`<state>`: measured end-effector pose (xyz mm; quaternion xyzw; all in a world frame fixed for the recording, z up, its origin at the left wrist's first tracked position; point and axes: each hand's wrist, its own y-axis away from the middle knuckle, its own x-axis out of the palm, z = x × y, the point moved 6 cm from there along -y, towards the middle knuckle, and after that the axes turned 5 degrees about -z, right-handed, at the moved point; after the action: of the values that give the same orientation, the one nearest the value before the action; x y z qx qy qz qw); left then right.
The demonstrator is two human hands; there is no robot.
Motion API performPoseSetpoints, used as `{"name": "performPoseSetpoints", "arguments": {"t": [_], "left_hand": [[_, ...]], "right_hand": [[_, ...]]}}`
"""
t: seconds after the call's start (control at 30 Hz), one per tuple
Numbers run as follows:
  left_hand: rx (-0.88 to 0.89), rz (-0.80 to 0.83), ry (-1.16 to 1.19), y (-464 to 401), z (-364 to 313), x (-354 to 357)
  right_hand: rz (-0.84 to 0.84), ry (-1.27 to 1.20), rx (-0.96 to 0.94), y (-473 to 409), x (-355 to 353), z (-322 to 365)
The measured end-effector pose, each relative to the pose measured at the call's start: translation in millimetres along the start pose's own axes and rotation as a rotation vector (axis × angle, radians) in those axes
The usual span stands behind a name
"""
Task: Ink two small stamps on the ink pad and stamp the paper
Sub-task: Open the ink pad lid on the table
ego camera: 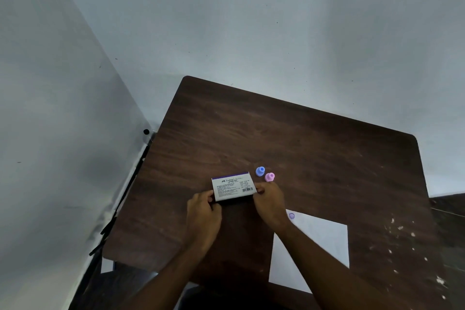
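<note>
While both hands' fingers (210,195) pinch the ink pad (233,186) (lid shut), stamps (260,171) stand beside.

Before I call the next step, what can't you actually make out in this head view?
- Ink pad box: small label print too tiny to read; whether it is open is unclear, left hand and right hand cover its ends.
- Paper: right forearm hides part of it.
- Stamp mark: too small to tell its design.
- Blue stamp, pink stamp: faces not visible.
</note>
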<state>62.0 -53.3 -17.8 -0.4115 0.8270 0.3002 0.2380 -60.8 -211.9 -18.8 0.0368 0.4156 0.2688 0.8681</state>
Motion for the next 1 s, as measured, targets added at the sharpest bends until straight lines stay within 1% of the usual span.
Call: {"name": "performPoseSetpoints", "arguments": {"t": [0.13,0.23,0.3,0.4,0.47,0.57,0.67,0.77,0.9,1.0], "left_hand": [[0.016,-0.062,0.0,-10,-9,-10],[0.011,-0.077,0.045,-22,-16,-14],[-0.009,-0.059,0.064,-30,-18,-13],[-0.049,-0.029,0.115,-41,-16,-11],[-0.081,0.003,0.186,-47,-15,-8],[-0.166,0.045,0.249,-55,-10,-2],[-0.21,0.051,0.303,-61,-5,2],[-0.242,0.05,0.293,-64,-2,4],[-0.228,0.049,0.283,-64,0,6],[-0.191,0.022,0.229,-64,0,5]], "right_hand": [[-0.06,-0.009,0.035,-7,-8,15],[-0.09,0.055,-0.017,-15,-15,31],[-0.062,0.032,-0.024,-21,-16,39],[-0.004,-0.034,0.027,-33,-14,45],[0.028,-0.024,0.064,-42,-12,48],[0.075,0.016,0.074,-55,-6,54],[0.114,0.001,0.098,-65,1,59],[0.156,0.031,0.138,-71,9,62],[0.17,0.051,0.15,-74,13,65],[0.116,0.088,0.09,-76,6,67]]}}
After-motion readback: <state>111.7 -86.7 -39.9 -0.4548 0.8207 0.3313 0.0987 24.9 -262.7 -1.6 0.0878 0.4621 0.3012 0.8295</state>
